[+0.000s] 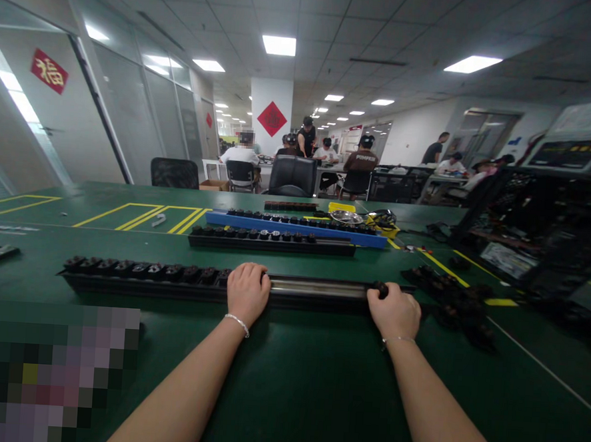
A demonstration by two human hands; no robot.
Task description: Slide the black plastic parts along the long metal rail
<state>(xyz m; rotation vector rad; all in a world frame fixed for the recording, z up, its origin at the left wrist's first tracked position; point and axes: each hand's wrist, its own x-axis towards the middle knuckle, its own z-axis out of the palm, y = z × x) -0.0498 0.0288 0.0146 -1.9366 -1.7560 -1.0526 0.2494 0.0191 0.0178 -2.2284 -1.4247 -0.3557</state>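
A long black rail [320, 301] lies left to right on the green table. Its left half carries a row of small black blocks [124, 268]; a bare metal strip shows between my hands. My left hand [248, 290] is closed over the rail at the right end of that row, its fingertips hidden behind. My right hand [395, 312] is closed at the rail's right part, thumb and fingers around a small black block [381, 289]. Just right of it is a pile of loose black parts [451, 297].
Beyond lie another black rail [274, 244] with blocks, a blue rail [297, 229] and a metal dish [346, 217]. A dark equipment frame [540, 229] stands at right. A blurred-out patch [55, 380] covers the lower left. People sit at desks farther back.
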